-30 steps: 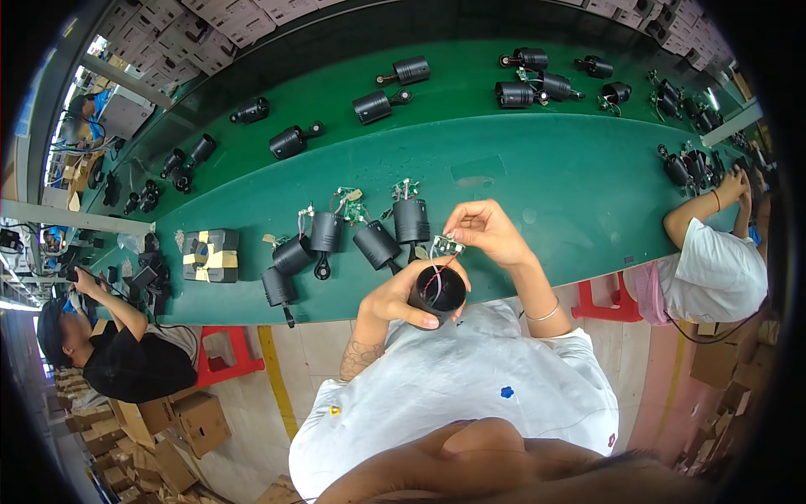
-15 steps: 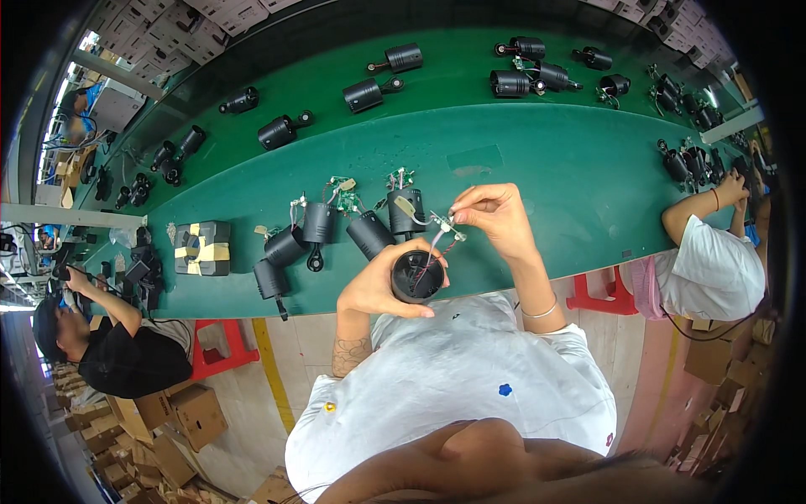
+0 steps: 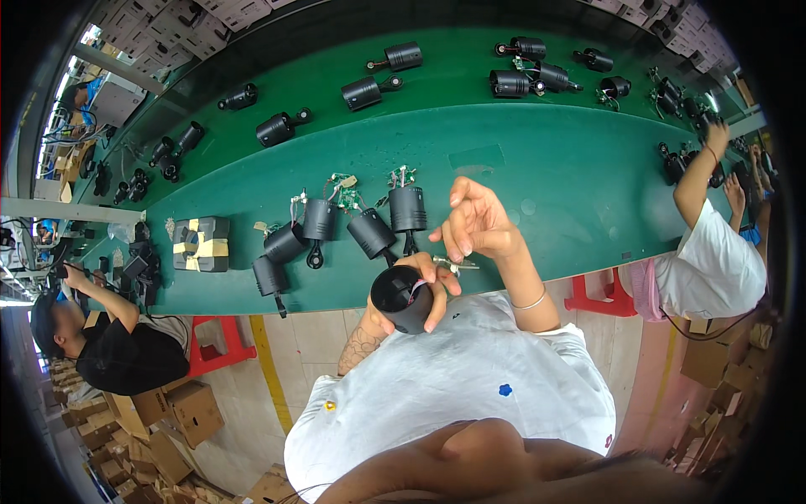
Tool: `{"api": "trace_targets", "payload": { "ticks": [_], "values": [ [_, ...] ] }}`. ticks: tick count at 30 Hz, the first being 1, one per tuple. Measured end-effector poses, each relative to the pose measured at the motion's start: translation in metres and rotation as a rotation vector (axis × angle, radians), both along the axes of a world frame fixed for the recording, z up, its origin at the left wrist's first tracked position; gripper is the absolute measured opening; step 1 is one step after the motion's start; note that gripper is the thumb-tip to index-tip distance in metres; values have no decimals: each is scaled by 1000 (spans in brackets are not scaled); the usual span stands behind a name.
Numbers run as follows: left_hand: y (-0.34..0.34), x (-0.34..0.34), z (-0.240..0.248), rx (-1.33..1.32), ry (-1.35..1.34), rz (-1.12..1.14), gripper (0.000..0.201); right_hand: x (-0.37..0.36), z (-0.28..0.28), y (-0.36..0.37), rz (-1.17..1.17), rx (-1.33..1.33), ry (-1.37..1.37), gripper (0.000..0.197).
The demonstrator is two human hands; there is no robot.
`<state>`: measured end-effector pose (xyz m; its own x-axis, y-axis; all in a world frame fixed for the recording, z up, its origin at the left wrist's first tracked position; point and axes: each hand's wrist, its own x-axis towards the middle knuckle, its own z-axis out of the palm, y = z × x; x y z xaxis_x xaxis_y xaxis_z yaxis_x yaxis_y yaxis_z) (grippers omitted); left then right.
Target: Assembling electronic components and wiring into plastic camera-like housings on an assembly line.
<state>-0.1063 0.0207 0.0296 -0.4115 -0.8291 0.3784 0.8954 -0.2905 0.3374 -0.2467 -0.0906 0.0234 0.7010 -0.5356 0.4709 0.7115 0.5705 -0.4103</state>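
Note:
My left hand [image 3: 437, 296] is wrapped round a black cylindrical housing [image 3: 405, 311], its open end facing up. Wires come out of the housing toward a small circuit board [image 3: 456, 265], which sticks out beside the left fingertips. Just above the board is my right hand [image 3: 480, 225], with loosely bent fingers spread apart and nothing visible in them. In front of my hands, several similar black housings [image 3: 320, 220] lie on the green table [image 3: 579, 181]. Small green circuit boards [image 3: 345, 195] hang off their wires.
More black housings [image 3: 363, 92] lie on the darker green belt [image 3: 453, 63] behind the table. A black block with yellow tape [image 3: 201, 244] sits to the left. Co-workers sit on both sides, near red stools [image 3: 220, 346]. Cardboard boxes [image 3: 195, 413] are stacked on the floor.
My right hand has let go of the circuit board, its fingers opening. My left hand has drawn the housing nearer and tilted it, and the board now hangs lower. The co-worker at right has raised an arm.

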Motion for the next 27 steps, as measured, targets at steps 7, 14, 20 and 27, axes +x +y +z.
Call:
{"api": "trace_targets", "payload": {
  "ticks": [7,14,20,27],
  "values": [
    [-15,23,25,-466,-948,362,75,-8,13,4,-197,19,423,42],
    [-11,26,41,-630,-1332,420,74,-19,-4,-11,-35,-168,809,22],
    [-1,22,39,-351,-1312,486,77,-23,20,-2,-337,-137,795,16],
    [1,21,20,-98,-1176,549,81,-23,37,13,-562,-108,608,21]
  ]
}}
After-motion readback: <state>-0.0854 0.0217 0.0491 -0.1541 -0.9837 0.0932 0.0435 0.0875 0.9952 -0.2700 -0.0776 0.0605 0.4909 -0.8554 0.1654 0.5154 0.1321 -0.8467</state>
